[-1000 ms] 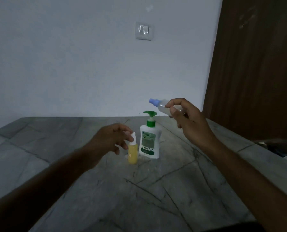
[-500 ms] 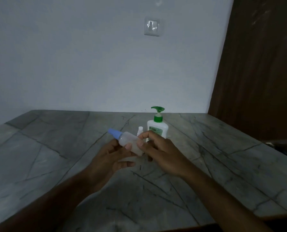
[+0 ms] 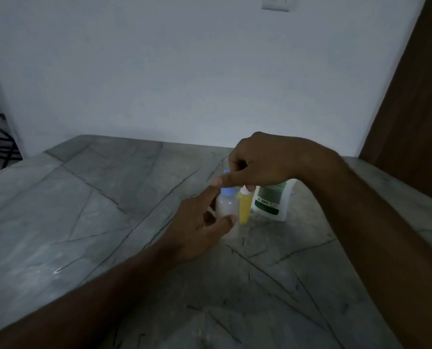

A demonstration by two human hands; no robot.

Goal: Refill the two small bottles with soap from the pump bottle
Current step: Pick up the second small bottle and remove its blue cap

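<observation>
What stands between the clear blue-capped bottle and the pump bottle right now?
The small yellow bottle, upright on the counter between the clear bottle and the pump bottle, as the head view shows.

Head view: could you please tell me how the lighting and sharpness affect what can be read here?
Head view: dim, flat light with grainy softness; the pump bottle label is unreadable and its pump hidden behind the right hand; the left hand and the clear bottle look slightly blurred; wide-angle bending bows the counter edges.

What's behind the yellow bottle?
Behind the yellow bottle stands the white pump bottle with a green label. Its pump top is hidden by the right hand, which is on the clear bottle's blue cap.
</observation>
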